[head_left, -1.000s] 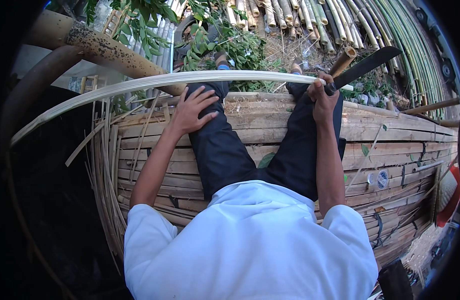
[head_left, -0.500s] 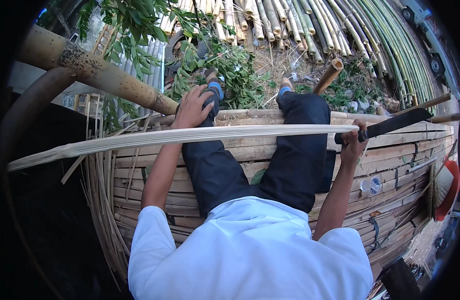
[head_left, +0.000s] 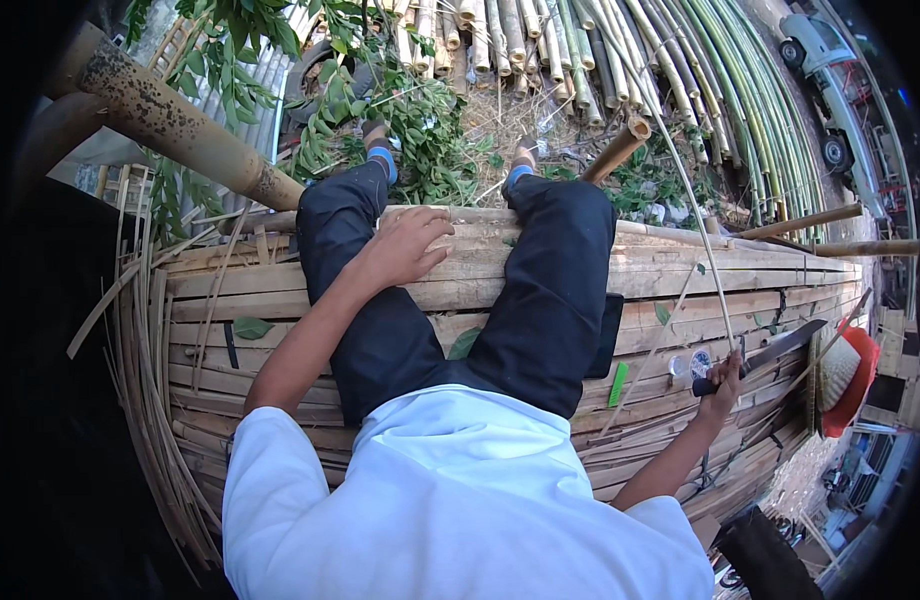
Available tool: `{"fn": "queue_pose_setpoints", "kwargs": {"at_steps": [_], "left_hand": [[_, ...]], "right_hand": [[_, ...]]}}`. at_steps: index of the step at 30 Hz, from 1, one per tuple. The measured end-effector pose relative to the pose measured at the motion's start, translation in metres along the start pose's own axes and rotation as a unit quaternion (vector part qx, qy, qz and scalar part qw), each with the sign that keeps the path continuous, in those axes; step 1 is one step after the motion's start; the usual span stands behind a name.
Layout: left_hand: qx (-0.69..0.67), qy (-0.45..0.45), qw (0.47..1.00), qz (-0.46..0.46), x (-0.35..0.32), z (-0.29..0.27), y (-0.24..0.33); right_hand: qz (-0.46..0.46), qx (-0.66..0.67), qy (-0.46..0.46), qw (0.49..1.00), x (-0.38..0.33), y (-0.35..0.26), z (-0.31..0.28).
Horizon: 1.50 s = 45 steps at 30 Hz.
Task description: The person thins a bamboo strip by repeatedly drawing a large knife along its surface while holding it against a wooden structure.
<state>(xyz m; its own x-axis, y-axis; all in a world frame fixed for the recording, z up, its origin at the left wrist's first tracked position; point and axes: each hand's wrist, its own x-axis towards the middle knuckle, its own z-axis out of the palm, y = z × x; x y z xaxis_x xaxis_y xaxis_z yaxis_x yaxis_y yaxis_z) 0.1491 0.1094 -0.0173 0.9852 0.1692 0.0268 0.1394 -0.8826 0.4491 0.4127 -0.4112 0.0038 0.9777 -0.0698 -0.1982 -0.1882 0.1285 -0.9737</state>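
Observation:
My right hand (head_left: 718,385) is out to the right above the slatted bamboo bench, closed round the dark handle of a long knife (head_left: 783,345). Its blade points away to the right. A long, thin bamboo strip (head_left: 718,270) rises from the same hand and reaches toward the far bamboo pile. With fingers spread and nothing in them, my left hand (head_left: 410,243) hovers by my left knee, near the front edge of the bench (head_left: 460,292).
Beside my right leg lie a dark flat phone-like thing (head_left: 606,335) and a green comb (head_left: 618,384). A straw hat with red (head_left: 842,382) sits far right. Bamboo poles (head_left: 520,45) lie ahead; a thick bamboo post (head_left: 180,115) slants at left. Loose strips (head_left: 140,370) hang at left.
The bamboo strip, earlier lying crosswise over my legs, now points away from my right hand. That hand has moved right and nearer with the knife. My left hand has shifted slightly.

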Motion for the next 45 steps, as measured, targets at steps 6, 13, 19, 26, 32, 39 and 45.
{"fn": "queue_pose_setpoints", "kwargs": {"at_steps": [6, 13, 19, 26, 32, 39, 45], "left_hand": [[-0.164, -0.047, 0.983, 0.065, 0.033, 0.022, 0.053], [-0.574, -0.033, 0.818, -0.027, 0.041, 0.037, 0.113], [-0.723, 0.003, 0.684, -0.096, 0.007, 0.059, 0.155], [-0.694, 0.139, 0.685, -0.17, -0.019, 0.066, 0.169], [-0.693, 0.105, 0.618, -0.355, -0.044, 0.015, 0.11], [-0.492, 0.085, 0.787, -0.362, -0.088, 0.006, 0.08], [-0.323, 0.035, 0.864, -0.385, -0.127, -0.031, 0.077]], "right_hand": [[0.249, 0.194, -0.13, 0.94, -0.088, -0.003, 0.133], [0.352, 0.284, -0.237, 0.86, -0.145, -0.007, 0.257], [0.418, 0.381, -0.34, 0.752, -0.142, -0.025, 0.301], [0.511, 0.476, -0.349, 0.625, -0.166, -0.017, 0.35], [0.513, 0.503, -0.381, 0.582, -0.164, 0.029, 0.352], [0.459, 0.159, -0.343, 0.804, -0.176, 0.06, 0.342], [0.532, 0.228, -0.301, 0.758, -0.184, 0.085, 0.346]]}}
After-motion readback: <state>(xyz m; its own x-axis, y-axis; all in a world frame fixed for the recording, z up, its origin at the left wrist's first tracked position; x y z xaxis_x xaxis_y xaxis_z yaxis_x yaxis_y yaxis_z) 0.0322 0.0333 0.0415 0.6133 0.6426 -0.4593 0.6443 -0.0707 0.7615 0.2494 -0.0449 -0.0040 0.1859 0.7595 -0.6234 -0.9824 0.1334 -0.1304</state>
